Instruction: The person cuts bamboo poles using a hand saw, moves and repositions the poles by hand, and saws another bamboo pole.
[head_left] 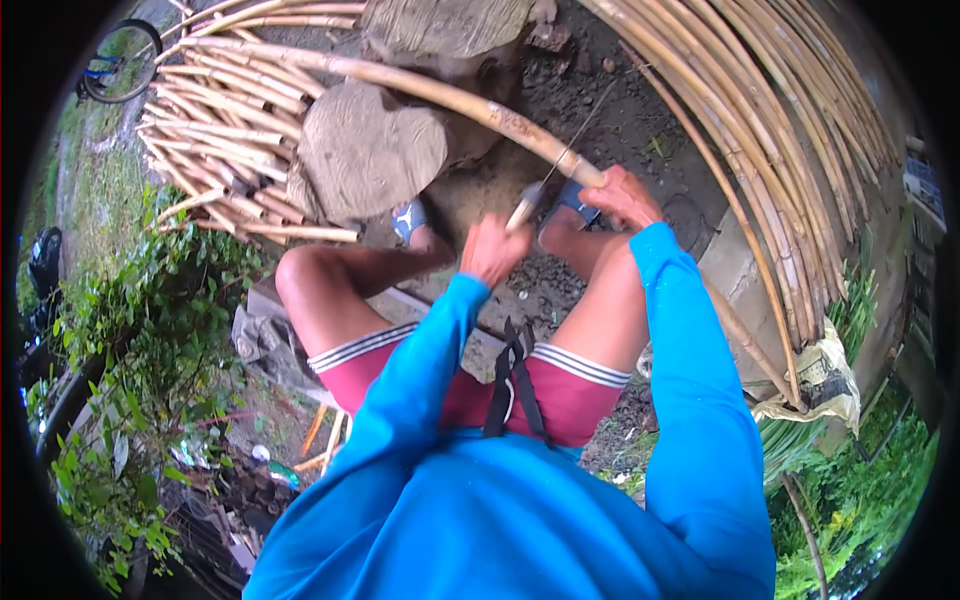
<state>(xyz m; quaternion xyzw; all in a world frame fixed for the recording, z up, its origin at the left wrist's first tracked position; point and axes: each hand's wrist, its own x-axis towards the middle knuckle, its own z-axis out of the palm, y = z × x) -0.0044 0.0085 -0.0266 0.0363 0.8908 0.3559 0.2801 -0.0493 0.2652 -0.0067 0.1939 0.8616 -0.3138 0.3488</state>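
Your left grip [495, 250] is closed round the handle [522, 210], your right grip [628, 198] clamped on the pole [480, 107], which slants past the stump [370, 155] with the blade [592, 116] across it, so you are likely cutting, and the next stroke calls for a steady pole.

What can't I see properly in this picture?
All in the head view:
The thin blade: too blurred to tell whether it has teeth.
The tool's handle: partly hidden by the left hand.
The held pole: the right hand covers part, so its end isn't clear.
The long poles: the top edge cuts some off.
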